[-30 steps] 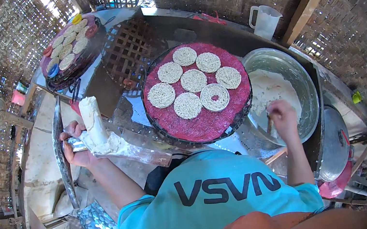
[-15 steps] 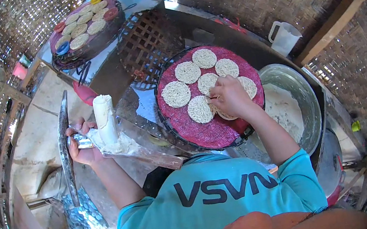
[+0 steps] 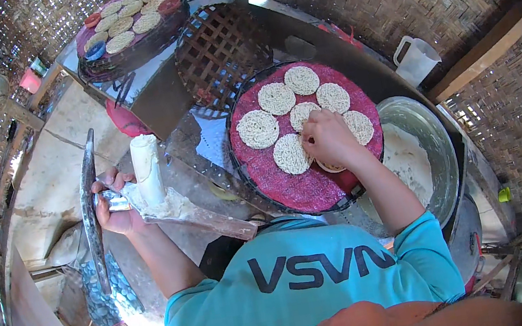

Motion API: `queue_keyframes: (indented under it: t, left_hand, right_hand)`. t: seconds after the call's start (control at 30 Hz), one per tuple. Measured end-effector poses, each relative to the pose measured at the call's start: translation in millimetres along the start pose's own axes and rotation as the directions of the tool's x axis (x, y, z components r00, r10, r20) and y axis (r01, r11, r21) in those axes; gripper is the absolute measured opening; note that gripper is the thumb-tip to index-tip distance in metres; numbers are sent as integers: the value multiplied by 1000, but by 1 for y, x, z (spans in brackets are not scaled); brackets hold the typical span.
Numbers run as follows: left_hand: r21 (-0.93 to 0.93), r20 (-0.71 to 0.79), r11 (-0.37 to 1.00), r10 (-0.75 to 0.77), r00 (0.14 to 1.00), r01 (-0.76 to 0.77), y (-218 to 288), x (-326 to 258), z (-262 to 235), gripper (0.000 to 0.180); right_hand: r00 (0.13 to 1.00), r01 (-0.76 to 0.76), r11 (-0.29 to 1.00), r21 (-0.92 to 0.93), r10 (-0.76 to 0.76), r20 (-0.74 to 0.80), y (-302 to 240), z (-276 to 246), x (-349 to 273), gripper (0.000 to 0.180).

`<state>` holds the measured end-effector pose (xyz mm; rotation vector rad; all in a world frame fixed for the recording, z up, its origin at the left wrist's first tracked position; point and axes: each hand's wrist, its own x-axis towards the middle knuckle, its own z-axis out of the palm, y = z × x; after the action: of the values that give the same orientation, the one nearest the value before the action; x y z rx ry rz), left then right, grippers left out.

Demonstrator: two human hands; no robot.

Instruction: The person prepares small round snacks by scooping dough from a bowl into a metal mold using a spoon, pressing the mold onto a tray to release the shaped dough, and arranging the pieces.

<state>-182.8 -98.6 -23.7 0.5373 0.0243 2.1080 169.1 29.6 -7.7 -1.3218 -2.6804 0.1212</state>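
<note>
Right hand (image 3: 329,139) down on red tray (image 3: 293,188), fingers curled and pressed onto a noodle disc (image 3: 329,163) at the near edge of the ring of discs (image 3: 258,128); disc mostly hidden under the palm. Left hand (image 3: 113,204) closed around the press handle (image 3: 115,201), white cylinder (image 3: 147,169) standing upright just beside it, dough smeared on the plank (image 3: 204,216) below. Risks, as judged: pressing too hard could tear or flatten the soft disc; dragging could smear it into neighbours, already nearly touching; tray overhangs the counter (image 3: 202,145), so a push at the rim could tip it; loose press could slip off the plank. Metal basin (image 3: 430,154) of batter right of tray. Second loaded tray (image 3: 131,18) far back, empty lattice basket (image 3: 217,52) between. White jug (image 3: 416,59) by wall. Woven bamboo walls, cramped hut, harsh light through gaps.
</note>
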Motion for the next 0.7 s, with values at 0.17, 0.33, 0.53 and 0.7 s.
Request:
queue_keyframes:
  t: [0.17,0.33,0.53,0.7]
  left_hand:
    - [0,39,1000,-18,999,18,1,0,-7,23]
    - [-4,49,1000,-24,999,24,-2,2,-3,23]
    - [-16,46,999,-28,999,29,-4,3,-1,22]
    - [-2,75,1000,-14,997,14,0,-1,3,23]
  right_hand:
    - [999,33,998,51,-32,-19,6,-4,-3,14]
    - [997,21,992,123,-11,-82,12,-7,-3,13]
    - [986,31,935,354,30,-165,19,-27,-15,14]
    - [912,-179,843,507,336,-236,53,-83,-84,16]
